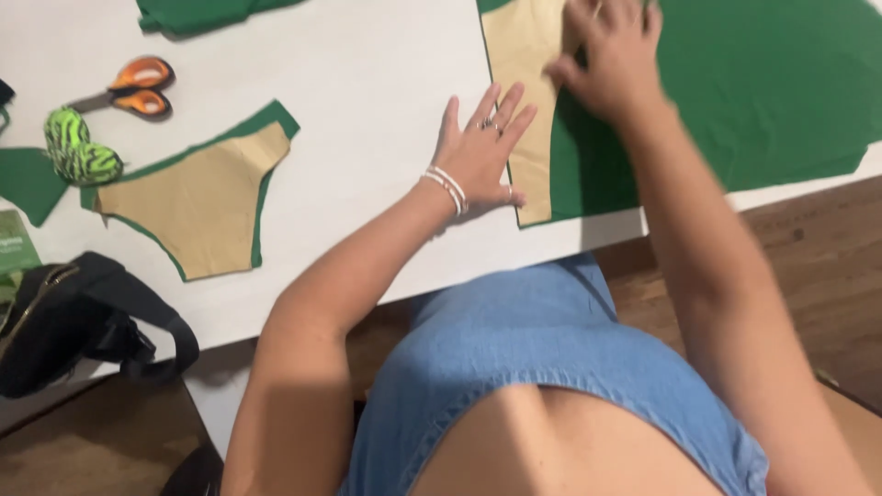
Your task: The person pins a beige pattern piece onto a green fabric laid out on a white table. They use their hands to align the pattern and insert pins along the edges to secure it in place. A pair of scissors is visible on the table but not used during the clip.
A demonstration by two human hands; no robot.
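Tan paper pattern piece (528,101) lies on green fabric (772,92) at the white table's (367,73) near edge. My left hand (482,152), fingers spread, presses it flat; right hand (616,60) flat on its top. This piece uncut; another pattern-on-green piece (202,197) lies already cut beside orange scissors (133,87).

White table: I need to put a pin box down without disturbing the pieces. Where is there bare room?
The widest bare patch of the white table lies between the scissors with the cut tan-and-green piece and the left hand. It is crowded at the right, where both hands press the tan pattern on green fabric, and at the left edge by the black bag.
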